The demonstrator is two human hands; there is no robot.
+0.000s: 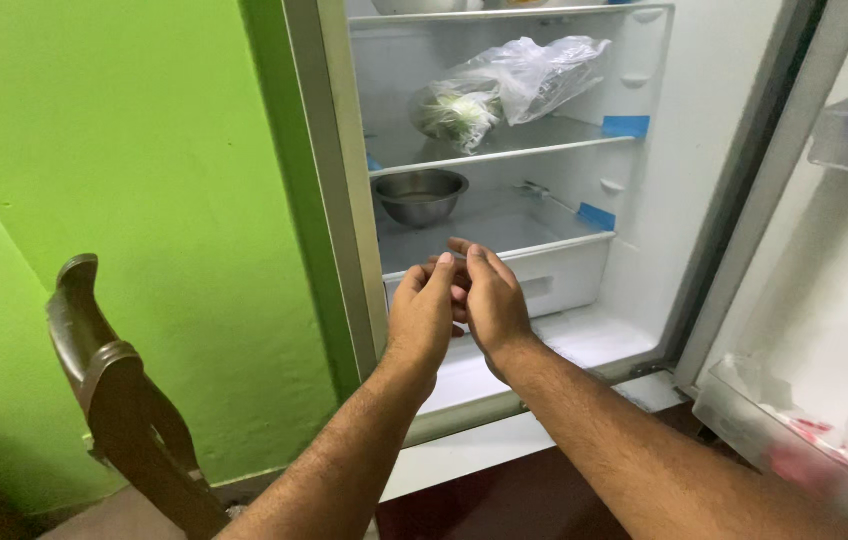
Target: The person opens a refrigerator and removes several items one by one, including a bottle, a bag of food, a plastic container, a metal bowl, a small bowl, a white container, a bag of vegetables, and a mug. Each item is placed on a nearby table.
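At the front edge of the open fridge's white crisper drawer, left hand and right hand meet, fingers loosely curled and touching, gripping nothing visible. Steel bowl sits on the shelf behind; bagged greens lie one shelf up.

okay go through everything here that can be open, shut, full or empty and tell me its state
Fridge door: open.
Drawer: shut.
Steel bowl: upright, looks empty.
Plastic bag: lying on a shelf, holding greens.
Left hand: empty, fingers curled.
Right hand: empty, touching the left.

Brushed metal bowl, crinkly clear plastic bag, dark chair (probably polished wood).
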